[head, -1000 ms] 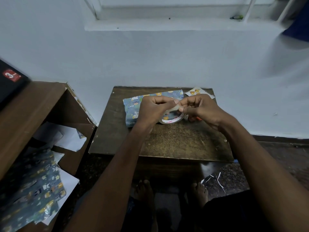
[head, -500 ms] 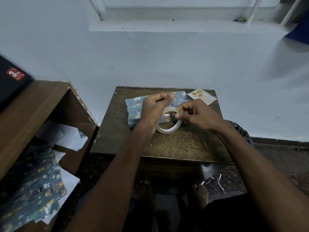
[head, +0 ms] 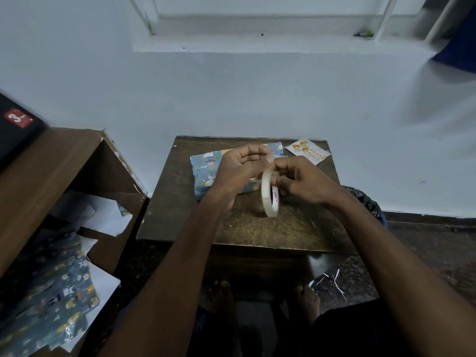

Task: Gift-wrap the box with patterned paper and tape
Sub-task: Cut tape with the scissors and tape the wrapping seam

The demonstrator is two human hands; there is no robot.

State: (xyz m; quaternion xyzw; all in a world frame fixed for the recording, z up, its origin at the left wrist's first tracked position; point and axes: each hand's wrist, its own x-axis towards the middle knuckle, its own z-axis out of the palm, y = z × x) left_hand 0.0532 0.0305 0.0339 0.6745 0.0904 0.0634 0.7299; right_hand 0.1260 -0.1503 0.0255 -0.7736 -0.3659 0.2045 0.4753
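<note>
Tape roll (head: 269, 194) held edge-on above the wrapped box (head: 206, 171).
Right hand (head: 300, 180) pinches the roll, now turned upright; left hand (head: 240, 167) fingertips pinch the tape end.

One tape roll (head: 269, 193), one wrapped box (head: 206, 171), one card (head: 308, 151), two hands.

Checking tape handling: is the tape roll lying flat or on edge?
On edge: the tape roll shows its thin rim, gripped by the right hand.

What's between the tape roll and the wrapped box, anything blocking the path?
Only the person's own left hand does. It is raised over the near right part of the wrapped box, pinching the tape end, while the right hand holds the tape roll on edge just in front. The table between roll and box looks bare.
</note>
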